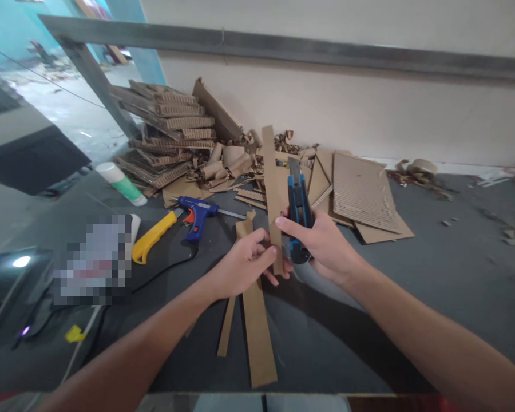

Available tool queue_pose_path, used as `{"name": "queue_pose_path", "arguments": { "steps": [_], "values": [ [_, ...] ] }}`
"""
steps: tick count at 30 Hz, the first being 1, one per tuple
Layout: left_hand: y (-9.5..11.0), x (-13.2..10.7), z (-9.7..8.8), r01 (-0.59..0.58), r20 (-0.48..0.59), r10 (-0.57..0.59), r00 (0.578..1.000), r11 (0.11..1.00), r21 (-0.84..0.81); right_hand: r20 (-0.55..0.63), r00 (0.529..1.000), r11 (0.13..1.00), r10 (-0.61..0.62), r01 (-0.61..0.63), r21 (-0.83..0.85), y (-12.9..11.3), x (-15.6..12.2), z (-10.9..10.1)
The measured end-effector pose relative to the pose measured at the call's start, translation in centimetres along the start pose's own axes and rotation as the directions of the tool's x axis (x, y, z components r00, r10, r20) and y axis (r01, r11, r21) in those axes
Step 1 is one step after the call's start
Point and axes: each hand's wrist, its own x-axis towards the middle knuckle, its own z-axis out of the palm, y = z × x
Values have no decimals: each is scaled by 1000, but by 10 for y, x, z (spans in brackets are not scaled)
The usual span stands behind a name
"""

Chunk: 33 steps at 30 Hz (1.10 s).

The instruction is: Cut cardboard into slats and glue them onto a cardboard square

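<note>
My left hand (246, 257) pinches the lower part of a narrow cardboard strip (271, 183), which is raised above the table with its far end up. A black and blue utility knife (299, 206) is in my right hand (321, 243), its blade pointing away from me. The right thumb also rests against the strip's edge. Beneath the left hand, a wider cardboard strip (258, 343) lies on the table, with a thin cardboard strip (226, 329) beside it.
A blue glue gun (199, 212) and a yellow-handled tool (154, 236) lie to the left, near a white and green tube (121, 183). Stacked corrugated cardboard (175, 123) and curled scraps (223, 163) stand at the back. Flat cardboard sheets (363, 191) lie right of centre.
</note>
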Motion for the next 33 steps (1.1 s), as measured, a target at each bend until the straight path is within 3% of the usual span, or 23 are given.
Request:
{"name": "queue_pose_path", "arguments": {
  "steps": [6, 10, 15, 18, 22, 25, 27, 31, 33],
  "values": [
    [6, -2, -8, 46, -18, -46, 999, 999, -17, -210, 965, 987, -159, 163, 3, -9, 14, -16],
    [0, -2, -10, 8, -116, 16, 993, 980, 199, -328, 914, 968, -239, 249, -10, -9, 19, -20],
    [-7, -1, -14, -38, -237, 269, 933, 731, 681, -386, 872, 954, -300, 278, -114, 0, 19, -17],
    [-8, 0, -17, -86, -211, 378, 902, 634, 769, -385, 864, 945, -324, 275, -178, 2, 16, -16],
    [-9, 2, -22, -105, -175, 427, 887, 557, 824, -356, 847, 888, -395, 252, -385, -4, 13, -17],
    [-12, 3, -29, -137, -147, 487, 861, 501, 854, -272, 862, 769, -428, 190, -611, -16, 11, -25],
    [-14, 4, -34, -152, -121, 509, 852, 462, 874, -148, 895, 621, -420, 165, -766, -28, 10, -33],
    [-15, 4, -41, -132, -65, 444, 894, 399, 907, 90, 932, 351, -352, 220, -910, -56, 2, -59],
    [-14, 4, -42, -112, -47, 381, 923, 384, 916, 196, 914, 232, -355, 290, -928, -69, -3, -74]
  ]
}}
